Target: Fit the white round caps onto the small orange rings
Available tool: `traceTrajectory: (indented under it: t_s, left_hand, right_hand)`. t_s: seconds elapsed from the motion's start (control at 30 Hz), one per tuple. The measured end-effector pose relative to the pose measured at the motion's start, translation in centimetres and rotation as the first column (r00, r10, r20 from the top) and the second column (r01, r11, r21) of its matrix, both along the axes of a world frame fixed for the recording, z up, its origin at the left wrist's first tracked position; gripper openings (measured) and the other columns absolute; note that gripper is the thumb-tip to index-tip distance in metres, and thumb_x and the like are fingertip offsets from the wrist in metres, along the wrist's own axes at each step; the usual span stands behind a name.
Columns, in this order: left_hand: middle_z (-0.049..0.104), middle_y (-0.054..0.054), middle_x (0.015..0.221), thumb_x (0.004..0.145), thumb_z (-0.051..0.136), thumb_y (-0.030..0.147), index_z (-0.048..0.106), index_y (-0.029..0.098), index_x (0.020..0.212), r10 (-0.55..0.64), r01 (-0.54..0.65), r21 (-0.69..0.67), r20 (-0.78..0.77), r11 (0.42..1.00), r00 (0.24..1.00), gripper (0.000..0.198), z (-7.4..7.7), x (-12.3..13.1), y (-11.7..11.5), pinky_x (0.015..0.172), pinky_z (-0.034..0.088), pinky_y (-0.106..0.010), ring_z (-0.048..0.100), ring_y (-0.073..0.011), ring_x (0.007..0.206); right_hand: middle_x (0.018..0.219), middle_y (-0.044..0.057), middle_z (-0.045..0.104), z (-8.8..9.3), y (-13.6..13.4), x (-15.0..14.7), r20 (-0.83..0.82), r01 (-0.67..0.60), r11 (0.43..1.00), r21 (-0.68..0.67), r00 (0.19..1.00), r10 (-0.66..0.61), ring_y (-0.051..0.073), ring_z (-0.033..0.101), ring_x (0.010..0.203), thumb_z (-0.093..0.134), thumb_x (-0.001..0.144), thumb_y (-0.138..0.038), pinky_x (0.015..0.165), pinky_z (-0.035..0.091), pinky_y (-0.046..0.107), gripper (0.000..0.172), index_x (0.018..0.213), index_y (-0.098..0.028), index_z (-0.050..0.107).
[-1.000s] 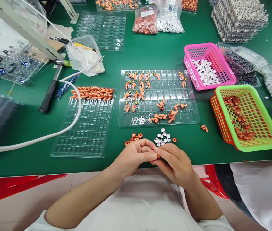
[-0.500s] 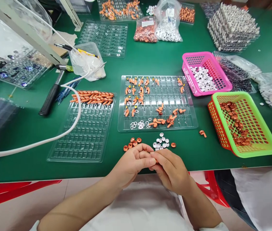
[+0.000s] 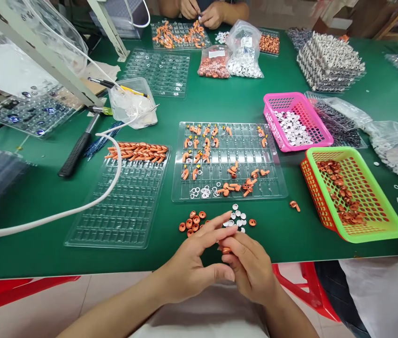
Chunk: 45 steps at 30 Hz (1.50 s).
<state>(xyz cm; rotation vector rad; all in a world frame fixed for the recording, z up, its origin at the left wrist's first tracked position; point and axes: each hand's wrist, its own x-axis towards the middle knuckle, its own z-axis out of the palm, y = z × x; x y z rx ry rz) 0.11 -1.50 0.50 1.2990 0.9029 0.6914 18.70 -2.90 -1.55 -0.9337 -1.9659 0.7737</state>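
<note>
My right hand [image 3: 250, 263] pinches a small copper-orange earbud part [image 3: 226, 250] between thumb and fingers, which partly cover it. My left hand [image 3: 204, 258] is open beside it, thumb and fingers spread around the right fingertips. Just beyond the hands lie several round orange earbud shells [image 3: 192, 220] and several small white discs [image 3: 238, 216], some hidden behind my fingers. Farther back, a clear compartment tray [image 3: 255, 136] holds orange stemmed earbud pieces [image 3: 232, 187] and white rings [image 3: 205, 192].
Left stands another clear tray [image 3: 110, 216] with orange stems, crossed by a white tube [image 3: 109, 190]. A hammer [image 3: 79, 148] lies behind it. At right are a pink basket [image 3: 299, 99] and a green basket [image 3: 378, 188]. Another person's hands [image 3: 206, 14] work at the far side.
My left thumb and fingers have parted from the piece and spread out; the right hand keeps hold of it. The view has tilted up, showing the other person's hands.
</note>
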Motion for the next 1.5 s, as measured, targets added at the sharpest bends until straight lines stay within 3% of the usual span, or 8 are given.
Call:
traceTrajectory:
  t_s: [0.1, 0.23, 0.8, 1.1, 1.37, 1.5]
  left_hand:
    - [0.054, -0.008, 0.144, 0.083, 0.074, 0.026, 0.053, 0.033, 0.139, -0.012, 0.021, -0.070, 0.133, 0.997, 0.991, 0.060, -0.1, 0.5, -0.1, 0.114, 0.037, -0.042, 0.048, -0.0273, 0.134]
    - [0.062, -0.007, 0.136, 0.083, 0.074, 0.022, 0.058, 0.030, 0.134, 0.037, -0.016, -0.115, 0.183, 0.993, 0.982, 0.054, -0.2, 1.0, -0.4, 0.109, 0.044, -0.039, 0.057, -0.0263, 0.126]
    - [0.066, -0.004, 0.130, 0.081, 0.074, 0.016, 0.065, 0.032, 0.126, 0.167, -0.133, -0.171, 0.205, 0.976, 0.964, 0.048, 0.3, 1.7, -1.2, 0.107, 0.046, -0.037, 0.060, -0.0255, 0.122]
    - [0.067, -0.004, 0.129, 0.080, 0.074, 0.015, 0.066, 0.029, 0.125, 0.213, -0.177, -0.173, 0.221, 0.969, 0.952, 0.047, -0.3, 1.9, -1.2, 0.108, 0.046, -0.037, 0.061, -0.0255, 0.121]
    - [0.065, -0.006, 0.132, 0.084, 0.072, 0.018, 0.062, 0.028, 0.130, 0.146, -0.093, -0.227, 0.230, 0.970, 0.962, 0.048, 0.0, 1.5, -0.3, 0.108, 0.046, -0.040, 0.059, -0.0271, 0.124]
    - [0.059, -0.005, 0.140, 0.087, 0.070, 0.020, 0.055, 0.034, 0.136, 0.132, -0.077, -0.205, 0.272, 0.976, 0.953, 0.053, -0.3, 1.3, -0.1, 0.111, 0.043, -0.040, 0.052, -0.0268, 0.131]
  right_hand:
    - [0.097, 0.010, 0.070, -0.3, -0.3, -0.3, -0.022, 0.025, 1.000, 0.005, 0.999, -0.025, 0.020, 0.067, 0.084, 0.044, 0.096, -0.014, 0.068, 0.057, 0.032, 0.031, 0.124, -0.018, 0.055]
    - [0.099, 0.011, 0.071, -0.6, -0.5, -0.5, -0.052, 0.064, 0.997, 0.033, 0.997, -0.062, 0.022, 0.069, 0.086, 0.043, 0.096, -0.015, 0.068, 0.059, 0.033, 0.033, 0.126, -0.019, 0.055]
    - [0.094, 0.011, 0.072, -0.5, -0.6, -1.0, -0.079, 0.122, 0.987, 0.104, 0.990, -0.114, 0.022, 0.071, 0.086, 0.044, 0.093, -0.012, 0.065, 0.059, 0.032, 0.036, 0.126, -0.018, 0.057]
    - [0.096, 0.010, 0.072, -1.0, -0.2, -1.1, -0.083, 0.142, 0.980, 0.142, 0.988, -0.131, 0.021, 0.071, 0.092, 0.048, 0.089, -0.007, 0.073, 0.059, 0.030, 0.035, 0.122, -0.015, 0.060]
    - [0.097, 0.010, 0.072, -0.2, 0.6, -0.7, -0.067, 0.071, 0.997, 0.038, 0.995, -0.068, 0.020, 0.070, 0.089, 0.048, 0.092, -0.009, 0.071, 0.060, 0.032, 0.038, 0.128, -0.018, 0.056]
    - [0.097, 0.007, 0.072, 0.2, 1.1, -0.3, -0.091, 0.026, 0.999, 0.041, 0.996, -0.022, 0.018, 0.070, 0.089, 0.048, 0.093, -0.007, 0.074, 0.060, 0.031, 0.047, 0.138, -0.021, 0.047]
